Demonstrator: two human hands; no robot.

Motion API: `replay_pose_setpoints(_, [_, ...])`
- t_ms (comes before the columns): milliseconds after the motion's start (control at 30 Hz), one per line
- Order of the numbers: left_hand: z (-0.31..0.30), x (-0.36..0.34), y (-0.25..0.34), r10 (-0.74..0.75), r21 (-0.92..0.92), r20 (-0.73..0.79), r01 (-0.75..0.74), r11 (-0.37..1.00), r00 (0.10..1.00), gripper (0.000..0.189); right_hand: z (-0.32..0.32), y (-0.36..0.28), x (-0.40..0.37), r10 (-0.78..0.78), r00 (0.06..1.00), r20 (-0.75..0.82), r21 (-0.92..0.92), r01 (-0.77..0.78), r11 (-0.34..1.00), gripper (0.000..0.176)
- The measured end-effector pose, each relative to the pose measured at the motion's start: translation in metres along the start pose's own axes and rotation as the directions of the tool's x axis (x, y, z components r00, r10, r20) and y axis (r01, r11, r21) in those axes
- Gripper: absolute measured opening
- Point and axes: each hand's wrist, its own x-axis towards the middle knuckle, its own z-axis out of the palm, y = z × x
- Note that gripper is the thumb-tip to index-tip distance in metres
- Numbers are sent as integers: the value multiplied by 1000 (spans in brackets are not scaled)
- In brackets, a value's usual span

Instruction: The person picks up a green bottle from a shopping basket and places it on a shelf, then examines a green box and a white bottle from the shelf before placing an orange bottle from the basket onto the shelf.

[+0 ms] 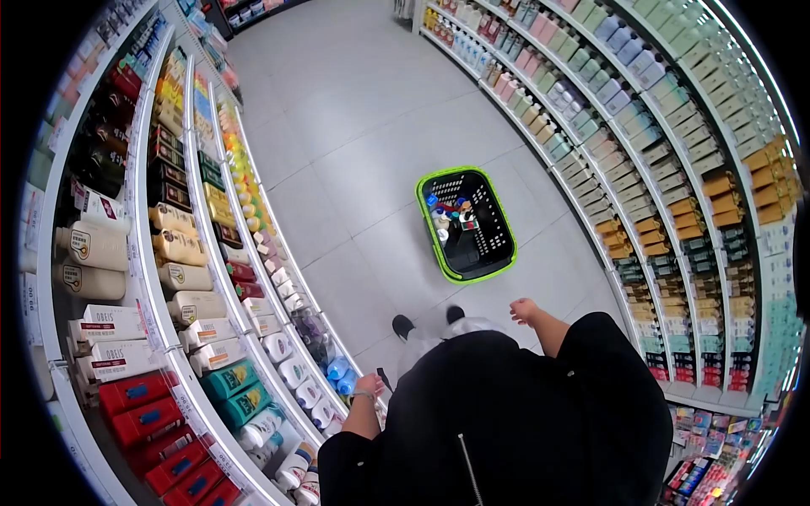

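My left hand (369, 386) hangs low beside the left shelves, with a band at its wrist. Its fingers look curled, and a small dark strip (384, 378) shows right by them, too small to name. My right hand (523, 311) is held out over the floor on the right, its fingers loosely curled with nothing seen in them. Ahead of both hands, apart from them, a black shopping basket (424, 221) with a bright green rim stands on the floor. Several small items (456, 213), some blue, white and red, lie in it.
Long shelves (181, 341) of bottles and boxes line the left side, with red packs (139, 392) and teal bottles (232, 379) near me. Shelves (620, 126) with rows of bottles curve along the right. Grey floor tiles (337, 110) run between them. My shoes (403, 326) show below.
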Motion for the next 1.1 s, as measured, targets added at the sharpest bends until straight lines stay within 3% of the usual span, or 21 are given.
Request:
replay_pose_setpoints(200, [43,-24,4,76,9,-22,-76,997,997,26,-23,11,-10,-62,997,-46,118,67,991,23])
replay_pose_setpoints(300, [57,-23,9,77,80,-11,-75,994,997,23,-37,12,-16,-136,989,-53,-14,136,991,32])
replay_pose_setpoints(400, [80,-27,24,90,163,-8,-88,983,996,23,-51,24,-33,-221,965,-138,4,224,975,39])
replay_pose_setpoints(533, [130,-43,35,199,222,-100,-173,960,975,29,-77,97,-4,-337,933,-129,-96,327,940,35])
replay_pose_setpoints(600, [162,-55,38,254,300,-85,-218,929,964,32,-90,150,11,-271,949,-162,-64,264,962,29])
replay_pose_setpoints(633, [178,-63,38,267,342,-65,-230,911,961,31,-96,192,39,-420,903,-92,-424,346,837,23])
replay_pose_setpoints(667, [193,-72,37,278,383,-45,-240,892,960,31,-99,236,66,-528,849,28,-718,385,581,21])
replay_pose_setpoints(733, [218,-85,32,308,463,2,-274,843,951,29,-112,297,57,-576,810,113,-891,339,301,26])
replay_pose_setpoints(800, [243,-90,28,316,549,49,-290,784,947,28,-109,370,87,-399,917,11,-888,193,417,30])
replay_pose_setpoints(900, [263,-92,13,276,678,77,-253,690,958,29,-138,401,29,-211,969,130,-805,227,548,28])
replay_pose_setpoints(1000, [293,-99,0,251,735,53,-208,645,967,30,-152,452,27,-266,943,199,-882,290,371,25])
replay_pose_setpoints(1033, [301,-102,-5,249,735,35,-194,650,968,30,-148,460,33,-149,989,2,-670,112,734,22])
replay_pose_setpoints(1067, [308,-106,-9,246,737,15,-177,652,969,30,-154,474,36,-149,989,13,-666,120,736,21])
replay_pose_setpoints(1100, [315,-107,-12,234,745,12,-165,646,972,30,-167,471,32,-216,971,104,-795,212,568,20])
